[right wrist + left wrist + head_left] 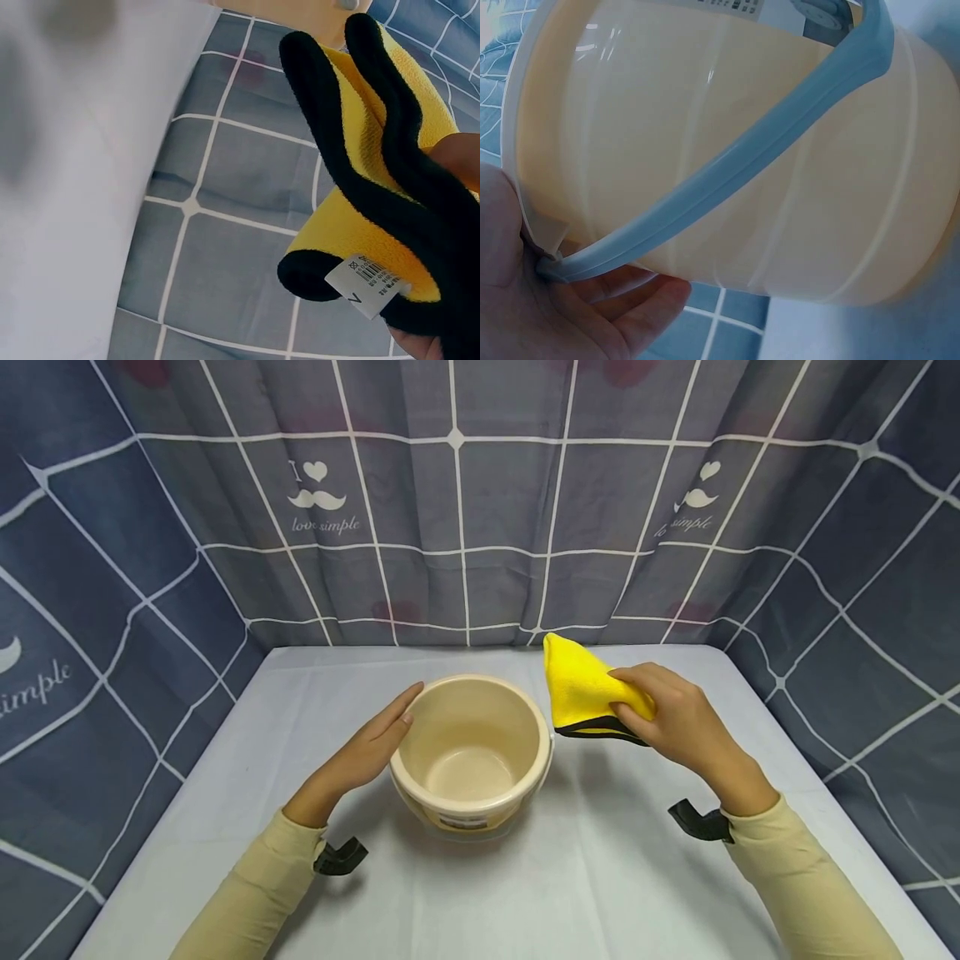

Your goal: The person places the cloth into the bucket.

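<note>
A cream plastic bucket (471, 743) stands upright in the middle of the table, its inside bare. My left hand (373, 743) rests against the bucket's left rim with its fingers straight. Seen from the left wrist, the bucket's handle (735, 169) hangs slanting down its side, one end right by my left palm (547, 300). To the right of the bucket, my right hand (678, 718) pinches a folded yellow cloth (581, 681) with black edging, held up above the table. A white tag (367, 285) hangs from the cloth in the right wrist view.
A white cover lies over the table (525, 902). Dark grey checked curtains (502, 502) enclose it at the back and both sides. A black strap (341, 857) sticks out from the left wrist, and another black strap (697, 821) from the right.
</note>
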Demonstrator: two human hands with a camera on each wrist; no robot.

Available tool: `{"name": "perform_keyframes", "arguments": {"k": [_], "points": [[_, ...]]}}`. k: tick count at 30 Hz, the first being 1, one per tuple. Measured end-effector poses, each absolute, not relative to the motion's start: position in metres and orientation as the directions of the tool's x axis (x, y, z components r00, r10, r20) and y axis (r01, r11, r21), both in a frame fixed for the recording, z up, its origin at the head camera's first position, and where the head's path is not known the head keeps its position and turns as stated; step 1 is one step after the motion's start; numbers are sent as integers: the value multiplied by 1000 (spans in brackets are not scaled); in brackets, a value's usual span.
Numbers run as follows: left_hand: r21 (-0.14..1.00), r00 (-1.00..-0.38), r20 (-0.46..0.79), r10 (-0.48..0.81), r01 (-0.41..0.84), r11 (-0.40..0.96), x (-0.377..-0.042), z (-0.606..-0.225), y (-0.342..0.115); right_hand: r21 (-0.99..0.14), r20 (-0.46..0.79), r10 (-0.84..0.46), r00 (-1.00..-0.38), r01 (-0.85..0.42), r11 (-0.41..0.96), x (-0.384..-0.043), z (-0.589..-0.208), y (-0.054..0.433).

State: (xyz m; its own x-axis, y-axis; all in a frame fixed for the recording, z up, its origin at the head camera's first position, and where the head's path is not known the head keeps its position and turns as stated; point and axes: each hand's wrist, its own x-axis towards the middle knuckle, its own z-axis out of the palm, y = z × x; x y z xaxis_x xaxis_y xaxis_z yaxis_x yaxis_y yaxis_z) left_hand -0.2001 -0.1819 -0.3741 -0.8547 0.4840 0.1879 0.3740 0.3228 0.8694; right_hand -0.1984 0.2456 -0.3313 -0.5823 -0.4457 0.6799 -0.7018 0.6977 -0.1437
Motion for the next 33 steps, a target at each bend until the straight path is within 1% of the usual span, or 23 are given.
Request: {"name": "perform_keyframes", "arguments": {"k": [15, 23, 29, 33], "points": [[862, -847, 206, 490, 394, 319, -201, -375, -183, -147, 708, -436, -555, -721, 678, -197, -321, 237], [862, -848, 208, 487, 394, 318, -201, -376, -183, -141, 746, -438, -502, -761, 633, -197, -313, 229], [861, -847, 208, 489, 396, 320, -200, -375, -182, -134, 759, -436, -484, -771, 622, -197, -309, 225], [857, -847, 213, 487, 401, 322, -201, -375, -182, -129, 784, -426, -451, -790, 599, -199, -307, 221]]}}
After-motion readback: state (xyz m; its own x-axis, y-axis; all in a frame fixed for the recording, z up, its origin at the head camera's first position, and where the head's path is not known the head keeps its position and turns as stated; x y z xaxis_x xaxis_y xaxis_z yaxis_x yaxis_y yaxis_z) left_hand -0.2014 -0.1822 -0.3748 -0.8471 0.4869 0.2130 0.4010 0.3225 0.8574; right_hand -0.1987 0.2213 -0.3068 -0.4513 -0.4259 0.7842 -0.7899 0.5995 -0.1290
